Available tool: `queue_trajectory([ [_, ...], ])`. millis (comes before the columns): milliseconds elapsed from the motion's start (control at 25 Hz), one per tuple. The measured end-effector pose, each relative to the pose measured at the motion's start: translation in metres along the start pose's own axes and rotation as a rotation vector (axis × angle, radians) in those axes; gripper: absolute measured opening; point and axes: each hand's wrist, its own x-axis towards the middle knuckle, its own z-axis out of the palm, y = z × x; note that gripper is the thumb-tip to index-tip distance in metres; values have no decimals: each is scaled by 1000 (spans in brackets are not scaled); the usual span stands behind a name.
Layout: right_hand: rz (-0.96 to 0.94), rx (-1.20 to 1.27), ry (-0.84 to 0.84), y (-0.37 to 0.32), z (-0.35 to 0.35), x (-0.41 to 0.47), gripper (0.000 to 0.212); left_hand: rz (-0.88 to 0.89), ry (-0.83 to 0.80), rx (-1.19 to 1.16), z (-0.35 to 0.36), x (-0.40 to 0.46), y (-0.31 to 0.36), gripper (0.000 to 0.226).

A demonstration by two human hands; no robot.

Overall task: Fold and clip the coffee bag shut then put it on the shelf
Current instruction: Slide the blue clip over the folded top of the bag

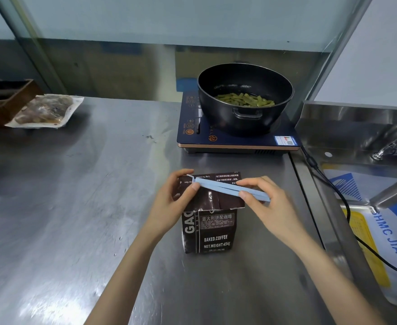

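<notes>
A dark brown coffee bag stands upright on the steel counter, its top folded over toward me. A long light-blue sealing clip lies across the folded top, its two arms slightly apart at the right end. My left hand pinches the clip's left end together with the bag's top corner. My right hand pinches the clip's right end between thumb and fingers. No shelf is recognisable in view.
Behind the bag a black pot with green vegetables sits on a blue induction cooker; its black cable trails right. A vacuum-packed food pouch and a brown box lie far left. A steel sink is at right.
</notes>
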Motion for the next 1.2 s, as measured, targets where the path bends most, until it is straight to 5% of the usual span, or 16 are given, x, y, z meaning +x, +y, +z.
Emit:
queue_trajectory([
  [480, -110, -134, 85, 2, 6, -1, 20, 22, 43, 11, 2, -1, 4, 8],
  [720, -173, -140, 104, 2, 13, -2, 26, 38, 40, 85, 4, -2, 7, 29],
  [1200, -260, -53, 108, 4, 15, -1, 28, -76, 12, -83, 1, 2, 6, 34],
])
